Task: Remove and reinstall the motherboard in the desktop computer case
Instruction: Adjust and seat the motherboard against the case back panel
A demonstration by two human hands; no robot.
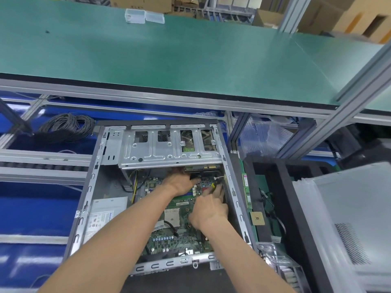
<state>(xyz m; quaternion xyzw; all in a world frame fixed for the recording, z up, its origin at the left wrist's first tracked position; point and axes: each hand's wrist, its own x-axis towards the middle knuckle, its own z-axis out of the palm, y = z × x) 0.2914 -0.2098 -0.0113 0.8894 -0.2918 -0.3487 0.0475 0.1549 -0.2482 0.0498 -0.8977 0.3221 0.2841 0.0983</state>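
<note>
An open desktop computer case point(91, 187) lies flat below me, with the green motherboard point(169, 240) inside it. A metal drive cage point(169, 149) spans the case's far end. My left hand point(179, 182) reaches under the cage's edge, its fingertips hidden among black connectors there. My right hand point(208, 210) is over the board's far right corner, fingers curled at a bundle of yellow, red and black cables point(213, 186). Whether the fingers pinch a cable is partly hidden.
A power supply point(105, 214) sits at the case's left. Right of the case, a black foam tray point(281, 187) holds a memory stick point(246, 191) and a processor chip point(257, 218). A white side panel point(355, 218) lies far right. A green bench point(169, 56) spans above; coiled cable point(65, 127) lies left.
</note>
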